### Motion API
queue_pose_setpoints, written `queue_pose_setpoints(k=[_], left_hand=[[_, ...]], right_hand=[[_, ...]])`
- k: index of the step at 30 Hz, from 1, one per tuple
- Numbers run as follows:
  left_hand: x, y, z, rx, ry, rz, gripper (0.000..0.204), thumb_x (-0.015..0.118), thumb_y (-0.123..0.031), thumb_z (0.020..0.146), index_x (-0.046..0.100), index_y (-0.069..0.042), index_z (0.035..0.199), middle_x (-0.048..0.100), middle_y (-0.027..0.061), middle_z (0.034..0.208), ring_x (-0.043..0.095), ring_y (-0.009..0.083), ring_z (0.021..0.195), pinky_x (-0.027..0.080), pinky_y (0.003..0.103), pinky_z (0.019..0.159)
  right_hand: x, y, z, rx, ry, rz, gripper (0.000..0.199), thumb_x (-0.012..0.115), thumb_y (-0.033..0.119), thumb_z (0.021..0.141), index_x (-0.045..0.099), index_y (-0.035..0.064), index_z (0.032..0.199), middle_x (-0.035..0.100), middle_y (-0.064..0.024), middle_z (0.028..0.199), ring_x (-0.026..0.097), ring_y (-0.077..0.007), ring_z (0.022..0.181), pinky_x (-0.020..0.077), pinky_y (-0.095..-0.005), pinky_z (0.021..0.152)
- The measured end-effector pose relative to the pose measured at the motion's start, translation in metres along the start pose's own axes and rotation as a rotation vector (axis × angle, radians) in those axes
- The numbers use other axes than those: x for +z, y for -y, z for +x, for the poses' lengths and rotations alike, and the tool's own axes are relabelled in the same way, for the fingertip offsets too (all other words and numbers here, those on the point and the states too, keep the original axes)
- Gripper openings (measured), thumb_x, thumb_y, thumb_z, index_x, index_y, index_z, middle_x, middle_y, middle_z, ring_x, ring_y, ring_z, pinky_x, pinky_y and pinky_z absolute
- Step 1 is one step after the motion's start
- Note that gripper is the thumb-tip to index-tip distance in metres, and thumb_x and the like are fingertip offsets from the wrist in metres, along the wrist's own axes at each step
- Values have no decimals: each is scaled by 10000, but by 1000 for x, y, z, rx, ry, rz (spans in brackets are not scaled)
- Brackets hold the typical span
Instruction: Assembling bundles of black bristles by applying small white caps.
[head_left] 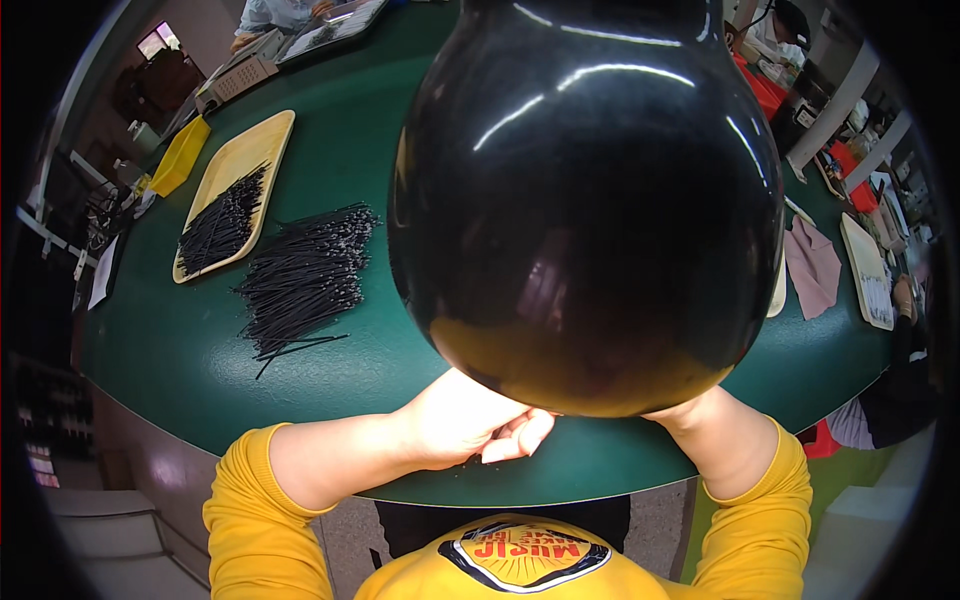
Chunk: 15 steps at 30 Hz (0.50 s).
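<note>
A black dome (585, 200) fills mid-frame, hiding the right hand completely; its grip cannot be told. The left hand (465, 420) rests at the table (180, 350) edge, fingers curled, contents unclear. Loose black ties (305, 275) lie well left, more on the tray (235, 185).

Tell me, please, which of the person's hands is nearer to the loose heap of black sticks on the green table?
Left. The left hand rests at the table's near edge, just right of and below the heap of black sticks. The right hand is mostly hidden behind the large black shiny object, farther right.
</note>
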<state>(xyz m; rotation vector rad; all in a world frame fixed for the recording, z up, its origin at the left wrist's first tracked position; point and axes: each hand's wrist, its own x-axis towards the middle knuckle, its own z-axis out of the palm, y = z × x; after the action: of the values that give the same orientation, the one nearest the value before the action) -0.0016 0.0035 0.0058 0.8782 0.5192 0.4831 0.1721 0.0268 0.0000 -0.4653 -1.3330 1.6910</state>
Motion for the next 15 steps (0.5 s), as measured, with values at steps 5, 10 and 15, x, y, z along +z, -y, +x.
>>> queue_pose_setpoints(k=[5,10,15], left_hand=[[0,-1,1,16,-2,-90,263,380,-226,855,472,-14,728,468,46,550,372,58,371,288,174,364],[-1,-1,-1,-29,-23,4,278,377,-229,856,469,-16,702,459,47,543,378,64,371,284,172,357],[0,-1,1,-53,12,-63,307,374,-230,857,463,-15,657,456,49,534,381,66,370,279,171,347]], right_hand=[[4,6,0,-118,-53,-52,341,566,34,722,444,-11,1037,523,-79,929,518,-131,802,427,-237,703],[-13,-6,-10,191,-84,214,284,533,70,747,462,6,1014,520,-24,811,441,-44,589,335,-162,480],[-14,0,-6,274,-95,136,328,548,79,738,448,5,1042,520,-29,833,450,-52,615,348,-168,500]])
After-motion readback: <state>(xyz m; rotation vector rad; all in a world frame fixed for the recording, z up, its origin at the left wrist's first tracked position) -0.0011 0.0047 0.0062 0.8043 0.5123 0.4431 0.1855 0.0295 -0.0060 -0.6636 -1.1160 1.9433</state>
